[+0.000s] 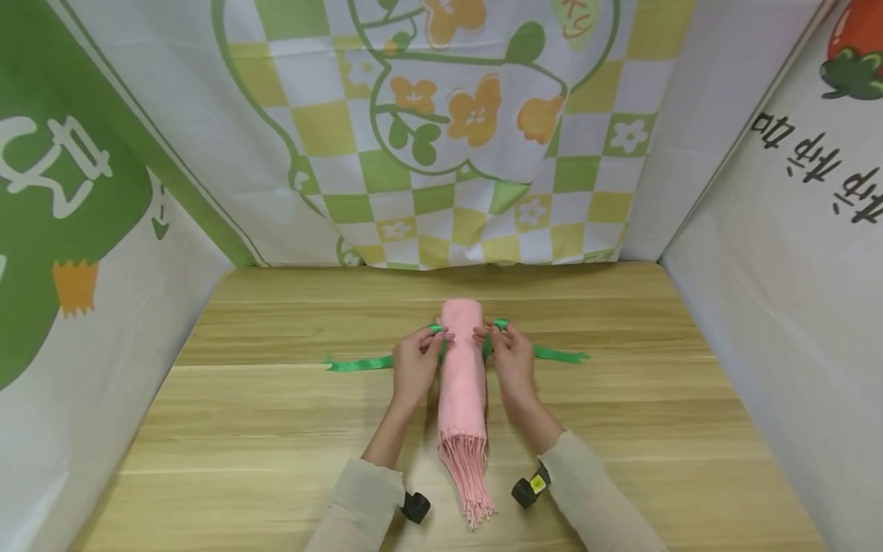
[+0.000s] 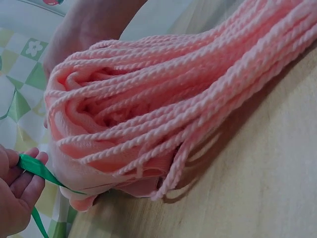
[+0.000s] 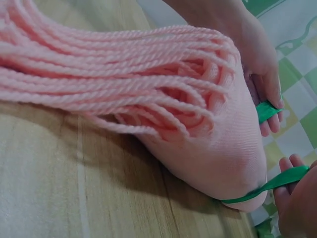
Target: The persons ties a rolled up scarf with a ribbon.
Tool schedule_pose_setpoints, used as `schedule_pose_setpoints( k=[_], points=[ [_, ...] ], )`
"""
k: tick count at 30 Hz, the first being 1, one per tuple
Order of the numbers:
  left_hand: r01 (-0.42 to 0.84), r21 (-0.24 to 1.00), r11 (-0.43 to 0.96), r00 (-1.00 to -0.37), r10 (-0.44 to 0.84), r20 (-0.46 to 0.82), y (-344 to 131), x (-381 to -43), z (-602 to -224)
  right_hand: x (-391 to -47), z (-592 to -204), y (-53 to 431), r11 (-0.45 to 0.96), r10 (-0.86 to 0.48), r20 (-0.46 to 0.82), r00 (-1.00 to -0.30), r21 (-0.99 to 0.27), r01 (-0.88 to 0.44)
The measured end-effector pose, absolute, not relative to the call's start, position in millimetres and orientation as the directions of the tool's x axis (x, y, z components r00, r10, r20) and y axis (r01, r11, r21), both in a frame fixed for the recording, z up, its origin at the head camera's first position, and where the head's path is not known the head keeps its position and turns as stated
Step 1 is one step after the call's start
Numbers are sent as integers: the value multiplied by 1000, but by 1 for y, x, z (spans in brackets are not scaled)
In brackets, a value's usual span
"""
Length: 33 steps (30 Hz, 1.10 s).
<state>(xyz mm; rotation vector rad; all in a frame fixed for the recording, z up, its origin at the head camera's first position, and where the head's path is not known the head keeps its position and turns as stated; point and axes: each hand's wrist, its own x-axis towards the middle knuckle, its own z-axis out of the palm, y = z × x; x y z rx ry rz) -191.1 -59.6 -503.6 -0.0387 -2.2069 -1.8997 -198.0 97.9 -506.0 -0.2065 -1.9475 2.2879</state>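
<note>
A rolled pink scarf (image 1: 462, 383) with a twisted fringe (image 1: 467, 479) lies lengthwise on the wooden table. Under its upper half passes a green ribbon (image 1: 362, 364), whose notched ends spread out to both sides. My left hand (image 1: 415, 366) pinches the ribbon at the roll's left side, and my right hand (image 1: 513, 366) pinches it on the right. In the left wrist view, the ribbon (image 2: 37, 167) rises from beneath the scarf to the left hand's fingers. The right wrist view shows the ribbon (image 3: 285, 177) stretched from the roll's underside to the right hand (image 3: 299, 203).
The wooden tabletop (image 1: 276, 437) reaches a back wall hung with a checked, flowered cloth (image 1: 469, 184). Printed white panels stand on the left and right. A small black camera (image 1: 416, 507) is on the left wrist, another black camera (image 1: 526, 491) on the right.
</note>
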Motion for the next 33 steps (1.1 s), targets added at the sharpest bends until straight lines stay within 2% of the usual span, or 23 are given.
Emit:
schedule_pose_setpoints(
  k=[6,10,19,28,33],
  points=[
    [158,975,156,-981,-88,173,-58,-196,-504,-198,-505,99,-121,157,-16,-987,-993,-3],
    [145,977,159,-986,-54,155,-57,-200,-502,-200,-504,99,-57,103,35,-994,-998,-41],
    [212,924,319,-976,28,215,-61,-208,-496,-206,-503,100,118,53,105,-993,-988,-98],
    [228,890,394,-972,144,185,-59,-214,-488,-208,-501,101,89,-101,180,-978,-978,-189],
    [223,914,340,-962,225,151,-60,-217,-488,-211,-501,103,131,-162,182,-970,-970,-204]
  ],
)
